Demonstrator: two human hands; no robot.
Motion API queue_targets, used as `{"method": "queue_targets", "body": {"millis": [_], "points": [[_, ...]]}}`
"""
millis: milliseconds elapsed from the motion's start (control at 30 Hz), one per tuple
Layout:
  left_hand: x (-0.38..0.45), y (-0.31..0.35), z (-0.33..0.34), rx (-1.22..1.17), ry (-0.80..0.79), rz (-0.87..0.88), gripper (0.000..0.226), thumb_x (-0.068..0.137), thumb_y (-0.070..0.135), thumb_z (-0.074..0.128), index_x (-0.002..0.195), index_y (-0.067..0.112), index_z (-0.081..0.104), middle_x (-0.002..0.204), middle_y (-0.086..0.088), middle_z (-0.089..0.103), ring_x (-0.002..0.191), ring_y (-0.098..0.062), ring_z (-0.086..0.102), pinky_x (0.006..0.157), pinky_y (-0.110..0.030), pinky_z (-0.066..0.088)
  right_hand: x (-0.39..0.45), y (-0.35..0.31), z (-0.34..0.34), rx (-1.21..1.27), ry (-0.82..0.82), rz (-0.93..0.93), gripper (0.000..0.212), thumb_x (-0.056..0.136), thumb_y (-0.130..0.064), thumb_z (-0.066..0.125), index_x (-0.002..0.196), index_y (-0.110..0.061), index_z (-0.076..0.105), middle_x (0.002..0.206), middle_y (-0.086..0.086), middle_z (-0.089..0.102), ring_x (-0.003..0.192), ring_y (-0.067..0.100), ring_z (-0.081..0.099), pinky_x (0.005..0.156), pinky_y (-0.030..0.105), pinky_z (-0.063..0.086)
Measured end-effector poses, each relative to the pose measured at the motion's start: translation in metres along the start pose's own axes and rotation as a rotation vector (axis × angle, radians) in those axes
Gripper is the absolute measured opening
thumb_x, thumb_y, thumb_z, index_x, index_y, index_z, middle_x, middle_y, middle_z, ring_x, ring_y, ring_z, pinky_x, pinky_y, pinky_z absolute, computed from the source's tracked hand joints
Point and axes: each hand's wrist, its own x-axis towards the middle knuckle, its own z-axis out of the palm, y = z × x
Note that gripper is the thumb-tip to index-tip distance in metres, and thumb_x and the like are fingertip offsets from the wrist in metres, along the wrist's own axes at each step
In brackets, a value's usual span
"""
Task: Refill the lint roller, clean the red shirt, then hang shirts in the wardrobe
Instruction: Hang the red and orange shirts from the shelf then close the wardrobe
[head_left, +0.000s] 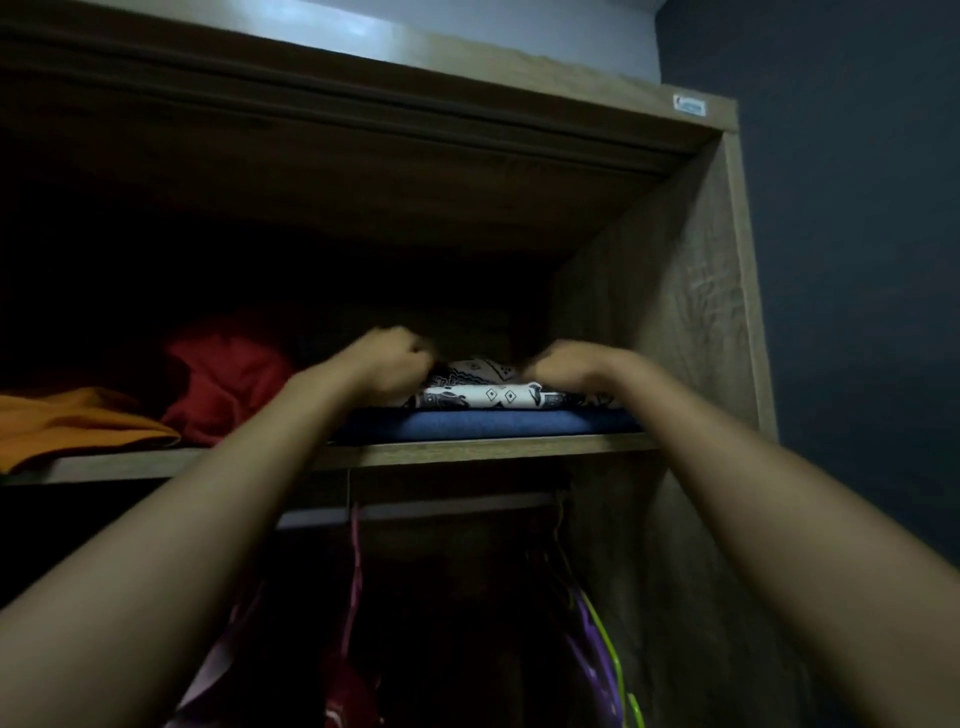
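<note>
Both my arms reach up onto the upper shelf (467, 452) of the wooden wardrobe (691, 312). My left hand (389, 366) and my right hand (563, 369) are curled on a folded black-and-white patterned garment (488, 387), one at each side of it. That garment lies on a folded blue one (488, 423). A crumpled red shirt (223, 379) sits on the same shelf to the left, apart from my hands. The fingertips are blurred and partly hidden in the dark.
An orange garment (72, 421) lies at the shelf's left end. Below the shelf runs a hanging rail (415, 512) with a pink hanger (356, 561), a green hanger (608, 644) and dark hanging clothes. A dark blue wall (857, 260) stands to the right.
</note>
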Motion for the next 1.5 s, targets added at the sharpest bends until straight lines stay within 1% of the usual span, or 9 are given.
{"method": "queue_targets", "body": {"millis": [233,433,533,733,867,1000,1067,1267,1500], "points": [[0.007,-0.006,0.012,0.013,-0.328,-0.144,0.043,0.096,0.050,0.034,0.125,0.026,0.056,0.115,-0.002,0.055,0.102,-0.018,0.052,0.095,-0.034,0.033,0.007,-0.004,0.001,-0.036,-0.107,0.070,0.029,0.099,-0.033,0.035,0.091,-0.023,0.060,0.108,0.005,0.061,0.083,0.013,0.056,0.076,0.031,0.041],[0.007,0.007,0.000,0.063,-0.072,0.009,0.038,0.099,0.039,0.040,0.125,0.018,0.057,0.118,-0.006,0.060,0.096,-0.016,0.054,0.084,-0.031,0.040,-0.005,-0.007,-0.015,-0.222,-0.031,0.108,0.036,0.100,-0.030,0.037,0.118,-0.009,0.060,0.120,0.010,0.060,0.104,0.027,0.058,0.089,0.034,0.046],[0.008,0.017,0.002,-0.057,0.033,0.074,0.034,0.100,0.037,0.038,0.119,0.019,0.059,0.112,-0.005,0.061,0.085,-0.011,0.054,0.076,-0.028,0.038,-0.008,-0.016,-0.008,-0.038,-0.044,-0.023,0.044,0.099,-0.044,0.039,0.128,-0.016,0.055,0.118,0.002,0.055,0.104,0.019,0.052,0.088,0.030,0.036],[0.016,0.005,0.022,-0.033,-0.349,-0.153,0.036,0.089,0.064,0.032,0.093,0.036,0.055,0.111,-0.003,0.058,0.097,-0.019,0.054,0.098,-0.038,0.037,-0.005,-0.002,0.011,0.034,-0.115,-0.006,0.086,0.064,-0.086,0.040,0.129,-0.032,0.055,0.127,-0.001,0.057,0.107,0.019,0.055,0.102,0.044,0.039],[0.011,0.000,0.015,0.036,-0.189,-0.132,0.054,0.093,0.061,0.034,0.123,0.021,0.053,0.113,-0.003,0.052,0.101,-0.019,0.050,0.095,-0.034,0.033,-0.009,0.001,0.005,0.083,-0.147,0.027,0.066,0.082,-0.072,0.044,0.126,-0.025,0.057,0.121,0.001,0.056,0.107,0.021,0.054,0.103,0.043,0.039],[0.005,-0.013,0.016,-0.030,-0.324,-0.182,0.056,0.089,0.068,0.028,0.114,0.026,0.055,0.112,-0.003,0.057,0.098,-0.019,0.054,0.107,-0.042,0.033,-0.003,0.004,0.018,0.085,-0.013,0.009,0.083,0.066,-0.082,0.044,0.128,-0.029,0.056,0.125,-0.001,0.058,0.106,0.019,0.055,0.100,0.041,0.041],[0.007,-0.013,0.019,-0.029,-0.310,-0.173,0.055,0.090,0.068,0.027,0.117,0.028,0.054,0.114,-0.003,0.056,0.100,-0.018,0.054,0.107,-0.044,0.032,-0.003,0.005,0.021,0.112,0.011,0.002,0.074,0.073,-0.078,0.046,0.126,-0.028,0.058,0.120,-0.001,0.059,0.104,0.019,0.055,0.096,0.038,0.042],[0.001,-0.011,0.018,0.112,-0.142,-0.094,0.066,0.091,0.066,0.025,0.132,0.023,0.052,0.129,-0.009,0.056,0.108,-0.023,0.053,0.088,-0.034,0.035,-0.006,-0.001,0.005,0.074,-0.113,0.041,0.058,0.082,-0.069,0.048,0.120,-0.027,0.059,0.119,0.001,0.058,0.100,0.018,0.055,0.090,0.036,0.041],[0.003,-0.014,0.024,0.074,-0.186,-0.169,0.067,0.088,0.070,0.026,0.128,0.024,0.054,0.113,-0.007,0.056,0.093,-0.019,0.052,0.089,-0.037,0.035,-0.007,0.001,0.018,0.075,-0.045,0.039,0.078,0.072,-0.083,0.041,0.128,-0.029,0.056,0.126,0.001,0.057,0.106,0.021,0.055,0.099,0.040,0.040]]}}
